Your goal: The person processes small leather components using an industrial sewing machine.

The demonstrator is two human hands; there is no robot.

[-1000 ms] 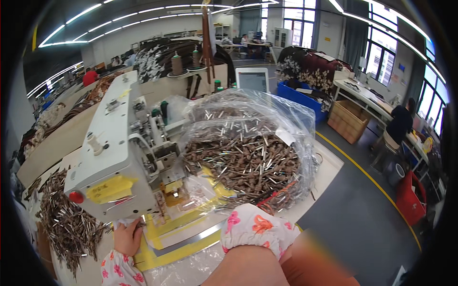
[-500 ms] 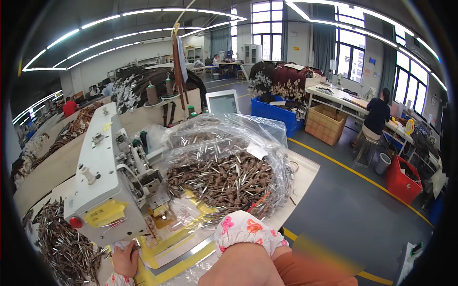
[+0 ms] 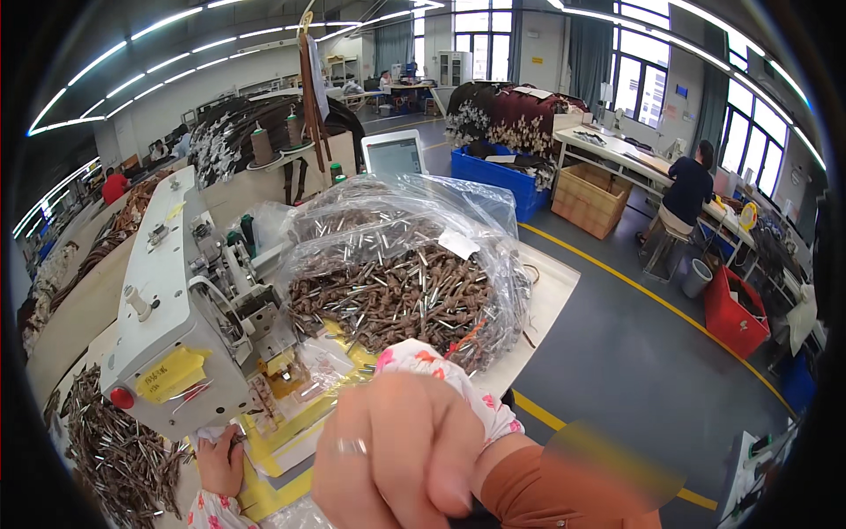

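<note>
The right hand (image 3: 397,458) is up close to the camera, its fingers curled together on nothing I can see. The left hand (image 3: 218,458) rests on the tabletop (image 3: 546,291) under the sewing machine (image 3: 185,309), but whether its fingers hold anything, I cannot tell. The big clear bag of brown pieces (image 3: 405,282) sits just right of the machine. It looks heavy and floppy, so grab it from below.

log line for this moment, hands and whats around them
left hand resting on table at base of sewing machine | right hand raised close to camera, fingers curled, ring on | clear bag of brown zipper pieces right of machine
</note>
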